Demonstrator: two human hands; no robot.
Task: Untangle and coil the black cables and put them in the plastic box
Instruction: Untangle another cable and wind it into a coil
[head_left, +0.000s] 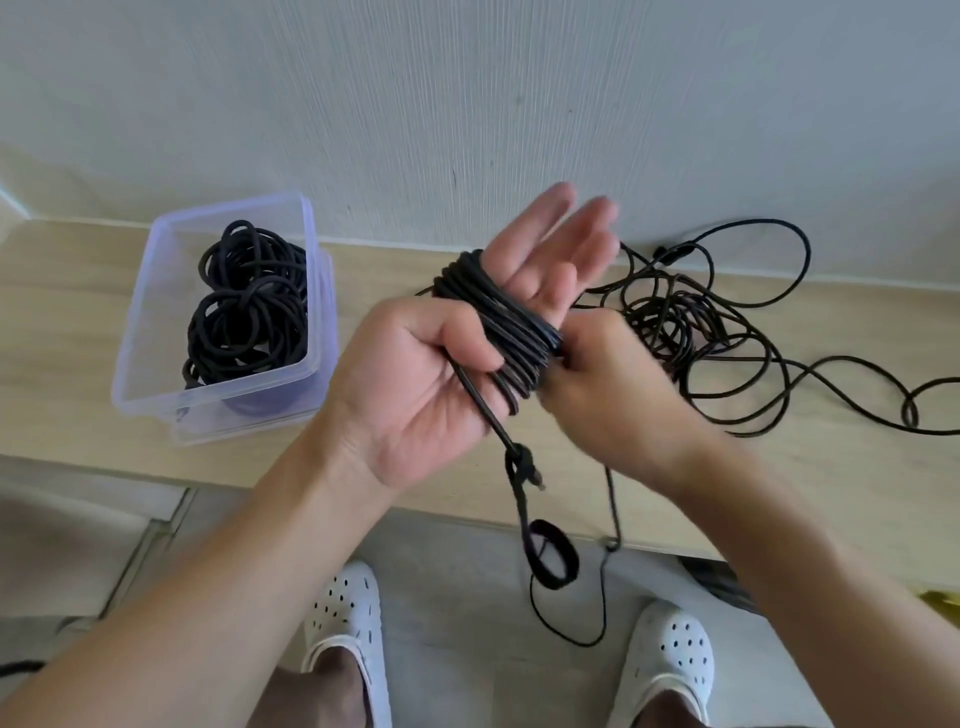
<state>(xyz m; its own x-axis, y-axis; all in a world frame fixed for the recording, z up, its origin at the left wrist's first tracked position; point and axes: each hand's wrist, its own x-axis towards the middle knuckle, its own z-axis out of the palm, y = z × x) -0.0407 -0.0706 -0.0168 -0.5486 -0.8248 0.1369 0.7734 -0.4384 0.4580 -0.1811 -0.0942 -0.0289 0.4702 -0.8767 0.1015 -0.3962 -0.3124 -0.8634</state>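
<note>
Cable coil (498, 322) wound round left hand (415, 395), palm up, fingers straight, thumb pinning strand: grip holding coil. Right hand (608, 384), blurred, grip pinching coil's right edge. Cable tail with strap loop (551, 556) hangs from left hand. Loose tangle (685, 322) lies on tabletop (62, 332), right. Plastic box (156, 402) stands left, coiled cables (249, 312) inside

The plastic box (136, 332) is sitting left on the table (57, 332), coiled cables (249, 312) lying in it; a loose cable tangle (675, 317) is lying right, the left grip (436, 384), wrapped by a coil (493, 306), hovering between them.
</note>
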